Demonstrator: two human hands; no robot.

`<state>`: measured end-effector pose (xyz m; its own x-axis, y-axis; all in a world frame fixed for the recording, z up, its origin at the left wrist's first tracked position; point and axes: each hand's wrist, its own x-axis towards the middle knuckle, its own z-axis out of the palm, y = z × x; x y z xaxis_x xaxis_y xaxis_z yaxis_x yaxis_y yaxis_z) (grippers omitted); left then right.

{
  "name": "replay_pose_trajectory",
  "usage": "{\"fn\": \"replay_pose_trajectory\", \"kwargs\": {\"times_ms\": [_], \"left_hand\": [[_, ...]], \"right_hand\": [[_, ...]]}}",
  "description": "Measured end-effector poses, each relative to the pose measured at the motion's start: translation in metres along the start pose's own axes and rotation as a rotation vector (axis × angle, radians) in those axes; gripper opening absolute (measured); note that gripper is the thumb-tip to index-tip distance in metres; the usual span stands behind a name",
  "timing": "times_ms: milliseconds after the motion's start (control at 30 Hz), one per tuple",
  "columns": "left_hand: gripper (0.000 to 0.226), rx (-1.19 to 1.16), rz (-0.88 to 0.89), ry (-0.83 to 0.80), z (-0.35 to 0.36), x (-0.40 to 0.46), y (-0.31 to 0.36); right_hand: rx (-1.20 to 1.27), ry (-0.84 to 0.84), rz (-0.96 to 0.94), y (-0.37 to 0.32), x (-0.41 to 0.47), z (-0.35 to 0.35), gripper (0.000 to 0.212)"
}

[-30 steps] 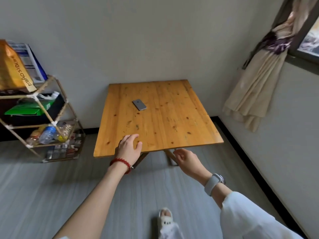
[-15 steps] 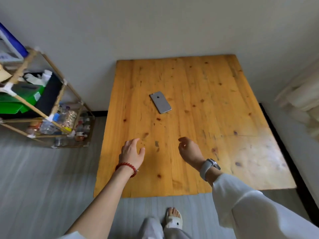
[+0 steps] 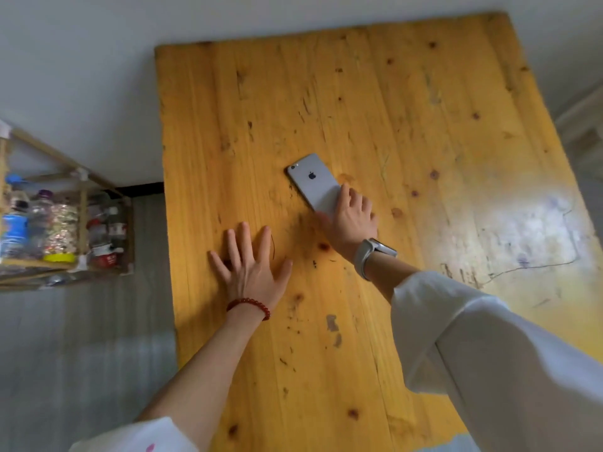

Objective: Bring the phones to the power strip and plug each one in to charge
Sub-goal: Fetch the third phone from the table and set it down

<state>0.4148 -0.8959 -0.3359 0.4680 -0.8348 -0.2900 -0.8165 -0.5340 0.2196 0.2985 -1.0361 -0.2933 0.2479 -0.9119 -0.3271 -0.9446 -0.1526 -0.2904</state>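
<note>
A grey phone (image 3: pixel 313 181) lies face down near the middle of the wooden table (image 3: pixel 408 125), its back logo showing. My right hand (image 3: pixel 350 220), with a white watch on the wrist, rests on the phone's near end, fingers over its edge and thumb at its side. My left hand (image 3: pixel 251 264), with a red bead bracelet on the wrist, lies flat on the table with fingers spread, to the left of the phone and apart from it. No power strip or cable is in view.
A wooden rack (image 3: pixel 81 197) holding bottles and jars stands on the floor to the left of the table. A white wall runs behind the table. A pale scuffed patch (image 3: pixel 528 230) marks the table's right side.
I have come closer and lean over the table. My right hand has reached forward onto the phone's near end. My left hand has gone down flat on the tabletop.
</note>
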Motion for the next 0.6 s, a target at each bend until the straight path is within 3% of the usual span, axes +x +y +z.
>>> {"fn": "replay_pose_trajectory", "kwargs": {"times_ms": [133, 267, 333, 467, 600], "left_hand": [[0.071, 0.085, 0.025, 0.106, 0.012, -0.003, -0.001], [0.07, 0.09, 0.021, 0.115, 0.013, -0.001, -0.001], [0.071, 0.094, 0.018, 0.098, 0.012, -0.001, 0.0], [0.071, 0.091, 0.011, 0.037, 0.007, -0.002, 0.001], [0.066, 0.0, -0.004, 0.001, -0.005, -0.005, 0.005]], "right_hand": [[-0.086, 0.06, -0.018, -0.002, 0.004, 0.008, 0.07], [-0.02, 0.004, 0.041, -0.004, 0.016, -0.003, 0.079], [0.103, -0.026, 0.058, -0.006, 0.017, -0.009, 0.069], [0.208, -0.053, 0.105, -0.006, 0.002, -0.013, 0.031], [0.249, -0.118, 0.076, 0.015, -0.037, -0.026, 0.022]]}}
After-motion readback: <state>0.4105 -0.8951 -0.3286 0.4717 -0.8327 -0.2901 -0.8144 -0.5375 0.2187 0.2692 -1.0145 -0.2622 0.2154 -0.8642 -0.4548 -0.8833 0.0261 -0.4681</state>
